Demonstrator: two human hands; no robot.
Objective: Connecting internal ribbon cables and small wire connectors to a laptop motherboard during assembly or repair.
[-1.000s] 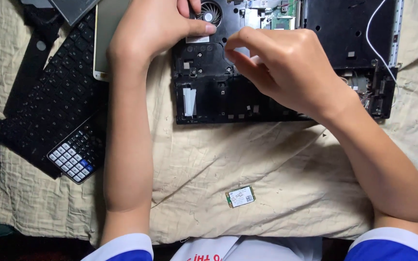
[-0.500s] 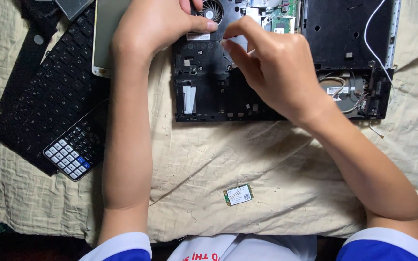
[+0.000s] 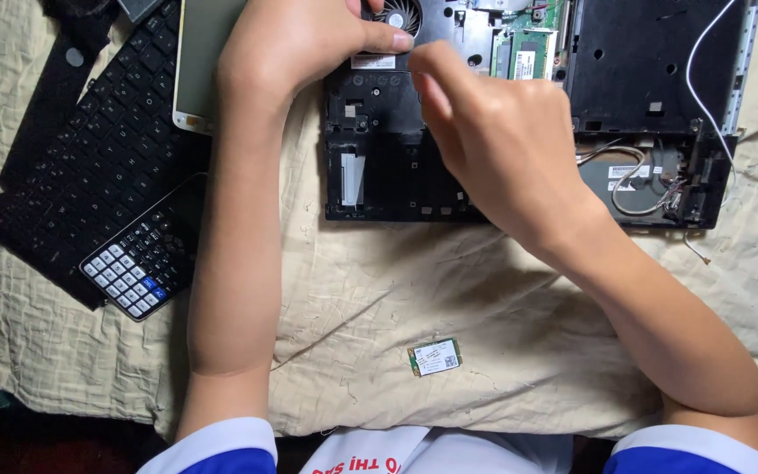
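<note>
An opened black laptop base (image 3: 379,175) lies on a beige cloth, with its cooling fan (image 3: 396,13) and green circuit board (image 3: 528,44) showing at the top. My left hand (image 3: 296,39) rests on the base's upper left, thumb pressed beside the fan. My right hand (image 3: 493,140) hovers over the base's middle, fingers curled and reaching toward the fan; whether they pinch anything is hidden. A small green card (image 3: 434,357) lies loose on the cloth near me.
A detached black keyboard (image 3: 89,167) lies at the left, a calculator (image 3: 142,254) on its lower edge. A flat grey panel (image 3: 203,53) sits beside it. White and grey wires (image 3: 704,79) run along the base's right side. The beige cloth (image 3: 449,290) covers the surface.
My right hand has slid left and up across the laptop base toward the fan, uncovering the wiring at the base's right. My left hand has stayed by the fan.
</note>
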